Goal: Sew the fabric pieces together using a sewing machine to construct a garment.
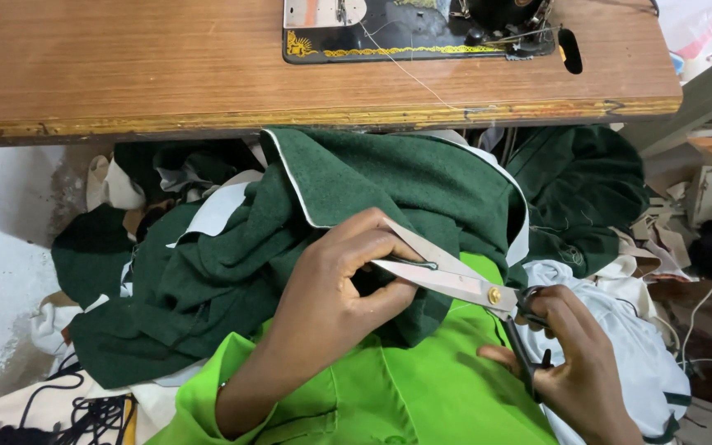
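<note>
The right hand (574, 363) has its fingers through the dark handles of a pair of scissors (463, 284), its grip closed around them. The blades are parted and point left, their tips at the left hand (339, 288), whose grip pinches a fold of dark green fabric (348, 185) between thumb and fingers. That fabric, edged with white trim, lies heaped over the lap in bright green clothing (405, 387). Farther off stands the wooden bench (125, 66) carrying a black sewing machine (422, 29).

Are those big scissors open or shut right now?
Open: the scissors' two blades spread apart into a V by the left hand, while the right hand grips the handles.
</note>
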